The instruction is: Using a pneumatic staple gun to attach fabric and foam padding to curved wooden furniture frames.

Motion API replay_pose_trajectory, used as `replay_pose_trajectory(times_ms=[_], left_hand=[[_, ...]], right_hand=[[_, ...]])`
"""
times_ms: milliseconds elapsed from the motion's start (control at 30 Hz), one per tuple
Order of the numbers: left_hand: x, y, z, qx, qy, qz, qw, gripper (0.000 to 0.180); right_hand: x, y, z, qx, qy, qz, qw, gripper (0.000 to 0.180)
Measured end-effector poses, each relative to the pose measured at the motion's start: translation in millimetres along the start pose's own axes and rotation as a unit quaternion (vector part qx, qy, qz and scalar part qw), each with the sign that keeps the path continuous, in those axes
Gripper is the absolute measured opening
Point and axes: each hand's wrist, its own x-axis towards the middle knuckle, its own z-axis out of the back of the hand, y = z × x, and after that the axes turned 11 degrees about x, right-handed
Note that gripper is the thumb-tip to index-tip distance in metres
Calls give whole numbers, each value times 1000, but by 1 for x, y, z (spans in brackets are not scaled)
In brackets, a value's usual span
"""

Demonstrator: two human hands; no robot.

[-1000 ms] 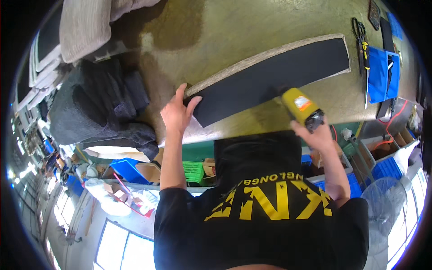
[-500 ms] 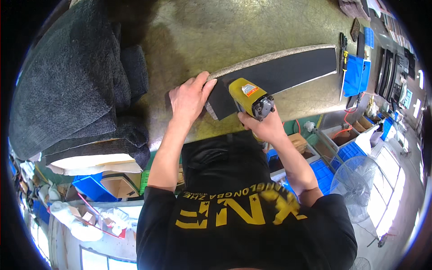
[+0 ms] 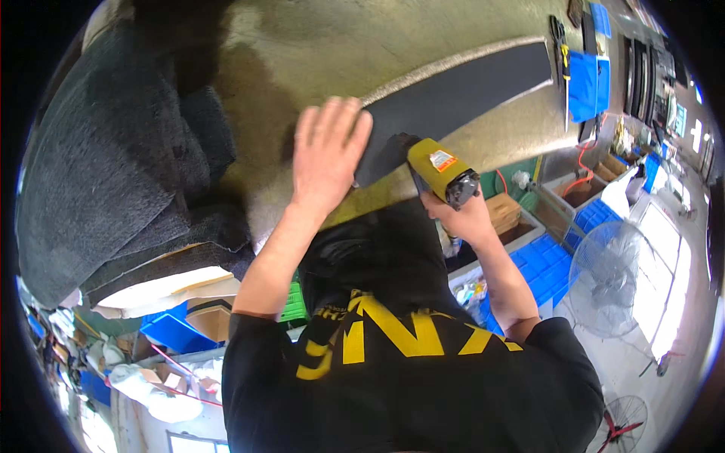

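A long black strip of sheet material (image 3: 461,90) lies across the olive-green worktable (image 3: 317,45). My left hand (image 3: 326,151) rests flat, fingers spread, on the strip's left end. My right hand (image 3: 462,220) grips a yellow hand-held power tool (image 3: 436,167), whose head meets the strip's near edge just right of my left hand. The tool's working tip is hidden under its body.
Piles of dark grey felt-like sheets (image 3: 113,166) cover the table's left side. Blue pads (image 3: 583,83) and scissors (image 3: 560,45) lie at the far right. Below the table edge are blue bins (image 3: 551,264), a cardboard box (image 3: 504,211) and a standing fan (image 3: 604,279).
My right hand has carried the yellow tool leftward along the strip's near edge, up close to my left hand. My left hand has stayed pressed on the strip's end.
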Motion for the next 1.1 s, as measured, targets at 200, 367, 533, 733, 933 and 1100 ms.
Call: replay_pose_trajectory(times_ms=[200,367,533,733,933,1100], left_hand=[[-16,-2,5,-140,200,-237,940,61],[-21,0,-4,-74,176,-287,939,53],[-26,-1,-6,-34,155,-303,940,47],[-22,-2,-5,-62,142,-299,942,43],[-9,-20,12,-116,173,-216,954,40],[36,-80,-7,-96,66,-189,975,56]], right_hand=[[-27,-26,17,2,5,-7,1000,21],[-25,-37,5,-17,43,25,999,24],[-17,-45,-8,26,28,70,997,30],[-13,-51,-17,-17,5,70,997,39],[-18,-38,30,31,22,51,998,45],[13,-20,126,-6,23,-21,1000,38]])
